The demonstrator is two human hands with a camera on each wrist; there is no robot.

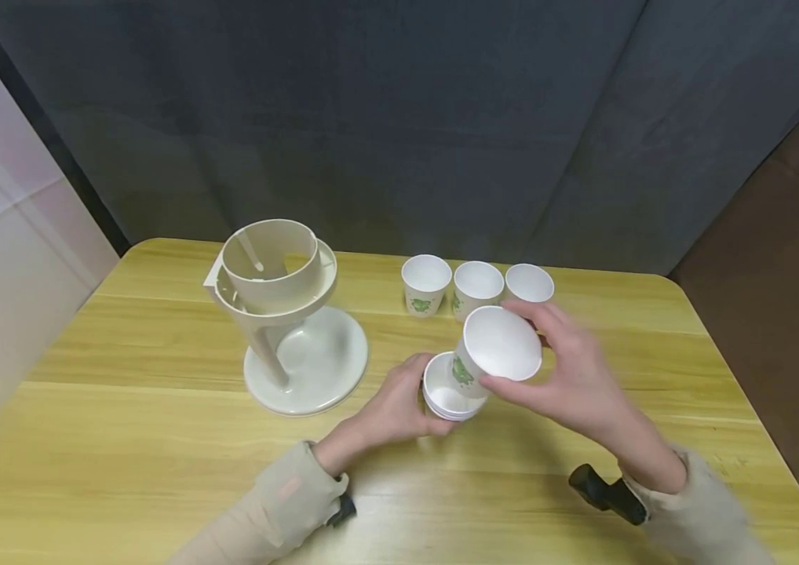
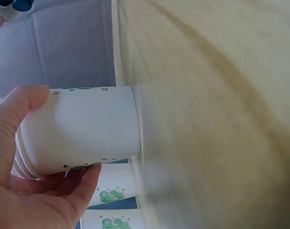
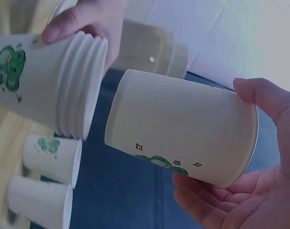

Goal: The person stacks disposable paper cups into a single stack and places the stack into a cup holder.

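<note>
My left hand (image 1: pixel 399 400) grips a nested stack of white paper cups (image 1: pixel 445 392) with a green cartoon print, upright at the middle of the table. Several rims show on that stack (image 3: pixel 73 90) in the right wrist view. Between thumb and fingers, my right hand (image 1: pixel 576 377) holds a single paper cup (image 1: pixel 501 345), its mouth tilted toward the head camera. In the right wrist view the single cup (image 3: pixel 183 129) is apart from the stack, its base facing the stack's top rim. Behind the hands, three paper cups (image 1: pixel 426 282) stand in a row.
A cream-coloured stand (image 1: pixel 275 310) with a ring-shaped holder and round base (image 1: pixel 336 361) is on the left of the wooden table (image 1: pixel 159 439). A dark cloth (image 1: pixel 371 118) hangs behind the table's back edge. Black straps (image 1: pixel 604 494) sit at the wrists.
</note>
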